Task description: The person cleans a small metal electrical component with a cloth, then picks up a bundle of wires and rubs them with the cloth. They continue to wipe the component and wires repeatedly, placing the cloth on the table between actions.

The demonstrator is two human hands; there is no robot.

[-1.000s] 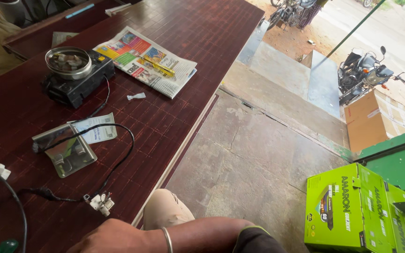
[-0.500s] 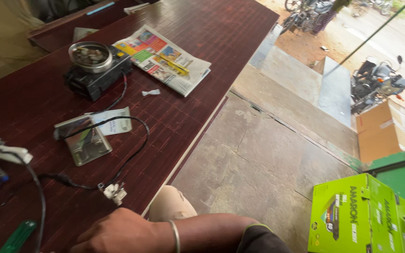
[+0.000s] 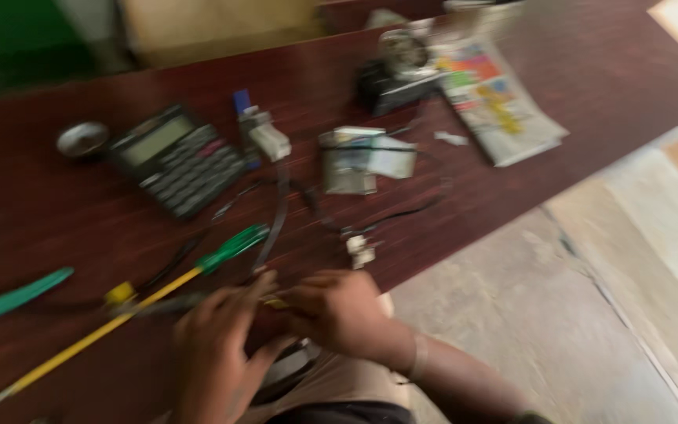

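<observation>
The picture is blurred by motion. My left hand (image 3: 213,345) and my right hand (image 3: 339,310) meet at the near edge of a dark red-brown table (image 3: 80,204). Between their fingertips sits a small yellowish piece (image 3: 275,302); my right hand's fingers are curled on it. My left hand's fingers lie along a dark wire (image 3: 190,302), and the blur hides whether they grip it. A yellow-shafted tool with a green handle (image 3: 229,247) lies just beyond my left hand. A small white connector (image 3: 361,250) on a black wire lies just past my right hand.
On the table are a dark calculator (image 3: 178,157), a round metal dish (image 3: 82,139), a white plug (image 3: 264,137), a small box with cards (image 3: 359,157), a black box (image 3: 398,74) and a newspaper (image 3: 496,102). Green-handled tools (image 3: 17,294) lie at the left. Concrete floor (image 3: 590,314) is on the right.
The view has swung left and down over the table, bringing the calculator and tools into sight. My left hand has come into view and joined my right hand at the table edge.
</observation>
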